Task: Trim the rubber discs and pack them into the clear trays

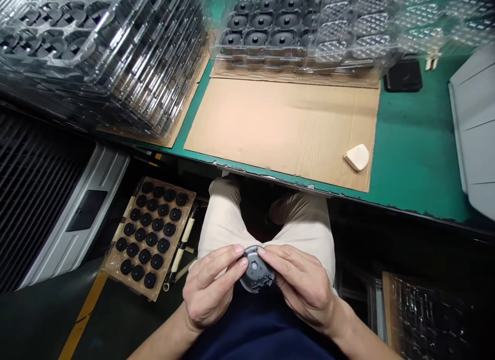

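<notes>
A dark grey round plastic part (255, 272) is held over my lap, with a small raised feature at its middle and little pegs along its edge. My left hand (212, 285) pinches its left rim between thumb and fingers. On the opposite side, my right hand (301, 280) grips the right rim, its thumb on the upper face. The underside of the part and some of my right fingers are hidden.
Ahead is a green bench (410, 143) with a cardboard sheet (278, 123) and a cream block (356, 157). Clear tray stacks (154, 81) stand left; a part-filled tray (266, 37) sits behind. Lower left is another tray of black parts (178, 246); a grey bin (474, 123) stands right.
</notes>
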